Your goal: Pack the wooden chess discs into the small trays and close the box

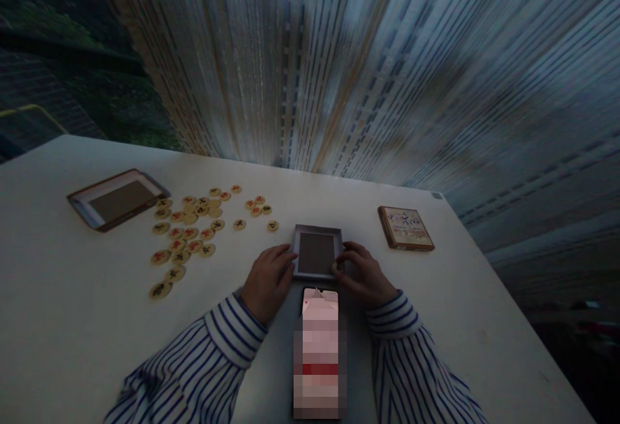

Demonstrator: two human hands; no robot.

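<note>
A shallow open box with a dark inner bottom lies on the table between my hands. My left hand rests at the box's left side, its fingertips against the wall. My right hand is at the right side, with thumb and fingers closed on a round xiangqi piece over the box's lower right corner. The marking on that piece cannot be made out. To the left, several wooden xiangqi pieces with red or black characters are scattered, some overlapping.
On the far left, a second open tray stands with pieces by its right edge. A closed patterned box lies to the right. Just below the open box is a phone with a lit screen. Striped curtains hang behind the white table.
</note>
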